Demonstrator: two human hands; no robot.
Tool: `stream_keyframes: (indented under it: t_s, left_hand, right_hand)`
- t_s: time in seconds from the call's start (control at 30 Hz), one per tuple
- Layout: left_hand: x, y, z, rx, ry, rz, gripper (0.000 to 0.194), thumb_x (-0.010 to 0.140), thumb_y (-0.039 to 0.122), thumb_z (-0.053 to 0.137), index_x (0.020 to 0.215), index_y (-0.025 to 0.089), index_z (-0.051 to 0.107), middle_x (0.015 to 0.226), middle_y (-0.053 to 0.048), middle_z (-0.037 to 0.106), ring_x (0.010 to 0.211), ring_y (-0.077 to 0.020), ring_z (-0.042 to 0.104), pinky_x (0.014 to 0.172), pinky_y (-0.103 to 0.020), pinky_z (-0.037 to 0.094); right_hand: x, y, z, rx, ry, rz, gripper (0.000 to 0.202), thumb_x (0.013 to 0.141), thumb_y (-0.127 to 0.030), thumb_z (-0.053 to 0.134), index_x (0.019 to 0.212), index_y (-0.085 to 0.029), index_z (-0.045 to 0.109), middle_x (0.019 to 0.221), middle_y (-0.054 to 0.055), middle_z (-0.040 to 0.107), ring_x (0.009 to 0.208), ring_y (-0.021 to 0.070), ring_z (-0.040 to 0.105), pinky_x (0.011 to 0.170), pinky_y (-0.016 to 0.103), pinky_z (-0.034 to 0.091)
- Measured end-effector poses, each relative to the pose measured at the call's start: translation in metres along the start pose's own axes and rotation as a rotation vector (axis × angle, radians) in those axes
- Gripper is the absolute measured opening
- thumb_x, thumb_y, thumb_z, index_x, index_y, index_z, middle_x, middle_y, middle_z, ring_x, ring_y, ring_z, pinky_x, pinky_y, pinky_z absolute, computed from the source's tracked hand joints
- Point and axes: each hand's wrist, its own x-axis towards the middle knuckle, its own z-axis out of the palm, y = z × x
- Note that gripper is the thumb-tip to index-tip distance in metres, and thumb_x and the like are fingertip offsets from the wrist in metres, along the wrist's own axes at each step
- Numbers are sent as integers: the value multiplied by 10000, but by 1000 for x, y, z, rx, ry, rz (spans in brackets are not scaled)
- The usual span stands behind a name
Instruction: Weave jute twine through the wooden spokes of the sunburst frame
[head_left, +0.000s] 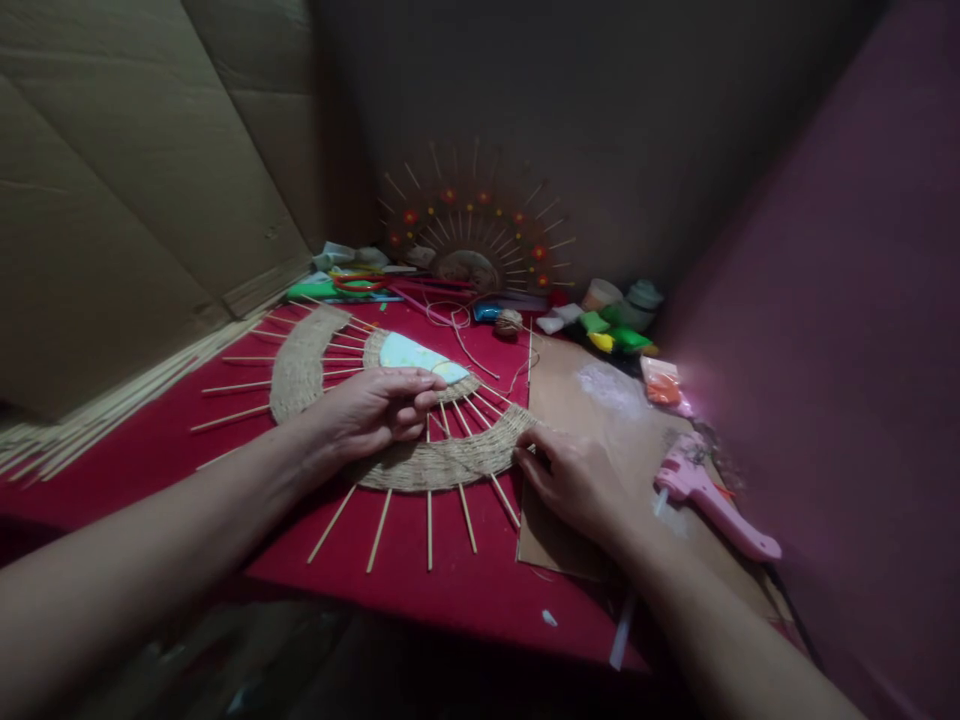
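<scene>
A fan-shaped piece of wooden sticks with a woven twine band [442, 462] lies on the red cloth. Its centre carries a pale blue half-round patch [412, 358]. My left hand [382, 410] is over the piece, thumb and index finger pinched together near the patch's lower edge; what lies between them is too small to tell. My right hand [566, 470] has its fingers closed on the right end of the woven band. A ball of twine [508, 322] sits behind, with a loose strand trailing towards the piece.
Brown cardboard [570, 540] lies at the right under a pink glue gun [705, 495]. Loose sticks [97, 420] are at the left. Scissors [360, 284], coloured packets [630, 338] and a finished-looking flowered fan [480, 220] stand or lie at the back.
</scene>
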Motion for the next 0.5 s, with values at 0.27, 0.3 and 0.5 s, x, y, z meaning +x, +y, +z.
stream_keyframes:
  t_s: [0.27,0.3,0.5]
  left_hand:
    - [1,1,2,-18,26,-14,61,765,118,588,765,74,630,510,20,459,346,-21,317,346,-147,297]
    - [1,1,2,-16,25,-15,62,767,117,586,766,74,631,507,21,455,345,-20,317,345,-145,294]
    - [0,1,1,5,8,0,64,772,109,577,764,74,630,517,15,460,350,-25,333,342,-144,289]
  right_hand:
    - [2,2,3,-2,-13,10,130,870,-221,489,844,-189,612,789,54,697,706,176,642,629,262,410]
    - [1,2,3,-3,-19,13,128,869,-219,491,849,-189,613,795,55,699,712,176,643,632,262,410]
    - [1,1,1,-8,-24,37,122,871,-226,500,865,-204,619,819,44,706,731,169,642,655,255,408]
